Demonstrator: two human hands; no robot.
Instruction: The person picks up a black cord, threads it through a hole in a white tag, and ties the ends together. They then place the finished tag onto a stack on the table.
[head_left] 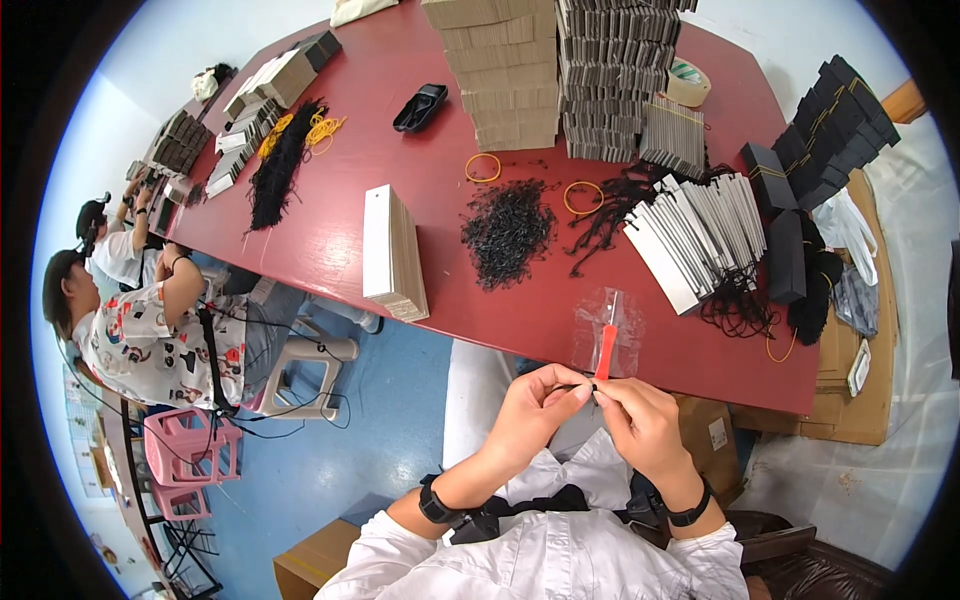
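Observation:
My left hand (538, 405) and my right hand (645, 420) meet just off the table's near edge. Both are closed in a pinch, thumbs against fingers, on a thin black cord (594, 390), mostly hidden by the fingertips. Just beyond them a red-handled tool (606, 350) with a pale metal tip lies on a clear plastic bag (632, 330). Farther in is a heap of small black pieces (508, 235). To its right, white card strips (690, 240) lie fanned out with black cords attached. A block of stacked white cards (393, 255) stands left of the heap.
Tall stacks of grey-brown card (505, 80) rise at the back of the red table (390, 150). Dark boxes (787, 255) line the right edge. Yellow rubber bands (483, 168) and a black tray (420, 108) lie about. Another person (165, 330) sits at the left.

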